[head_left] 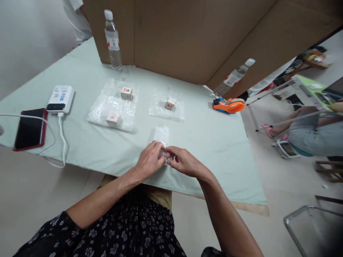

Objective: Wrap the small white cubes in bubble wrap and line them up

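Note:
Close to the table's front edge, a narrow piece of bubble wrap (162, 134) lies under my two hands. My left hand (151, 157) grips it from the left with fingers bent together. From the right, my right hand (183, 160) pinches the same wrap, its fingertips meeting those of the left. Whether anything is inside the wrap is hidden by my fingers. Beyond my hands, a small printed box (170, 103) rests on a flat bubble wrap sheet (155, 107). To the left, two more small boxes, one upper (126, 93) and one lower (113, 119), sit on other bubble wrap (100, 107).
An orange tape dispenser (229, 105) lies at the table's right edge. Water bottles stand left (113, 43) and right (233, 78) against a big cardboard panel (171, 39). A power bank (61, 99) with a cable and a phone (30, 129) lie left. A seated person (308, 132) is at right.

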Demonstrator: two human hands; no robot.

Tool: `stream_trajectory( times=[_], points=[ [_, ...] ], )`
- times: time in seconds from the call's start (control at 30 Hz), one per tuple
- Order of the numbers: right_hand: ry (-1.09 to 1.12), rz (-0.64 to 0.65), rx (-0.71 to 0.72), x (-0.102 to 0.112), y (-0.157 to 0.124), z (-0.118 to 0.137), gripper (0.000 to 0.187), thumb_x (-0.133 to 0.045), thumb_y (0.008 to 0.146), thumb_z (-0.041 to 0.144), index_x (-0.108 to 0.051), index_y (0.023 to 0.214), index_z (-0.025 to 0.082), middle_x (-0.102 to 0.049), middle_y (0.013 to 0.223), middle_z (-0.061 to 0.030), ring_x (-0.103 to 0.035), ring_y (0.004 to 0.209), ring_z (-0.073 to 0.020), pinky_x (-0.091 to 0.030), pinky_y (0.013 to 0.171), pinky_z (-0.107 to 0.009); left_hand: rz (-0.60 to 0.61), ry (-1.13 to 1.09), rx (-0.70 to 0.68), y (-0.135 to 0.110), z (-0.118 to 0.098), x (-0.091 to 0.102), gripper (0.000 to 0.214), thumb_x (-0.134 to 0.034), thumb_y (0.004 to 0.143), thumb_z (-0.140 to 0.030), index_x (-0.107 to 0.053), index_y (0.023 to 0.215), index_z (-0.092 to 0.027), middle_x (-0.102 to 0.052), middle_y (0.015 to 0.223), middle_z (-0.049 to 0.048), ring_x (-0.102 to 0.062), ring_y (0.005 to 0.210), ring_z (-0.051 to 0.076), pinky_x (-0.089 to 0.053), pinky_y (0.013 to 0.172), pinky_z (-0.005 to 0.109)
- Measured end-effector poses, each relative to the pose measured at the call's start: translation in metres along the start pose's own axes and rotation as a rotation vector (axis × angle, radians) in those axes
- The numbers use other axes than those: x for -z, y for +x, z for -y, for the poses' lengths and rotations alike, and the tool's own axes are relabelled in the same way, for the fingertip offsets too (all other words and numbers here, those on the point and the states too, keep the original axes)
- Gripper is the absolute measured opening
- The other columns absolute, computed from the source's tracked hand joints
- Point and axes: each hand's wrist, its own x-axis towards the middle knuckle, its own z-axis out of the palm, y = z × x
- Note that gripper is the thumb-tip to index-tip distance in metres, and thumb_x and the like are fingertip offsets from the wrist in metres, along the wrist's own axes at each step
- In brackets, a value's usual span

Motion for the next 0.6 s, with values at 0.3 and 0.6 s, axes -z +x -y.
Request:
stream_trajectory(
  times=[0.3,0.6],
  points=[
    [0.448,-0.36,-0.411,0.011,0.028,-0.049,0.031,-0.069,0.071,0.036,-0.064,0.093,0.014,-0.062,0.068,-0.0006,-0.059,0.052,-0.0136,-0.036,0.036,-0.021,0.018,0.047,0.004,0.003,-0.001,0.001,0.012,-0.052,0.078,-0.012,-0.052,0.086,-0.021,-0.059,0.095,0.0037,-0.06,0.088,0.018,-0.051,0.085,0.033],
    [0.558,-0.331,-0.432,0.001,0.062,-0.057,0.049,-0.083,0.062,0.045,-0.058,0.093,0.016,-0.054,0.052,0.0064,-0.048,0.039,-0.0097,-0.029,0.031,-0.02,0.053,0.013,0.011,0.005,-0.001,0.002,0.033,-0.053,0.077,-0.012,-0.058,0.108,-0.02,-0.061,0.106,0.0054,-0.06,0.101,0.021,-0.05,0.093,0.036]
  ],
)
